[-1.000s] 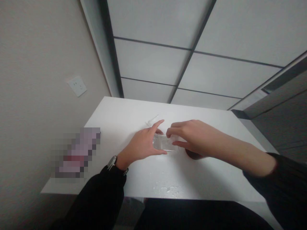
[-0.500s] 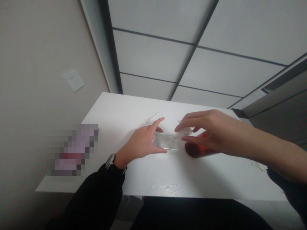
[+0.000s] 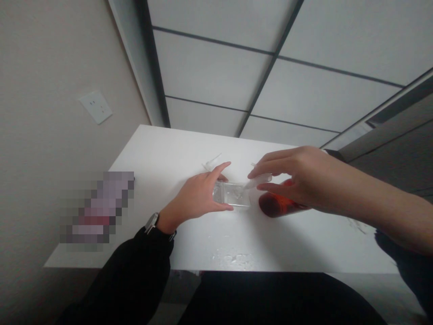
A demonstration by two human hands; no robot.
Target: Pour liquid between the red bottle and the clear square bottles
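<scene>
A small clear plastic box rests on the white table, with my left hand gripping its left end between the thumb and fingers. Something clear and wet-looking shows inside the box. My right hand pinches a small translucent piece with a narrow tip, held over the box's right end. Its tip points down and left toward the inside of the box; its exact kind is unclear. Below my right hand lies a dark red bottle on its side, partly hidden by the fingers.
The white table has wet drops near its front edge. Behind my left hand lies a thin clear plastic piece. A blurred-out pinkish object is at the left edge. A wall socket is above it.
The view has shifted slightly. In my right hand, the translucent piece shows more plainly, tilted with its tip at the box. My left hand keeps the same hold on the box.
</scene>
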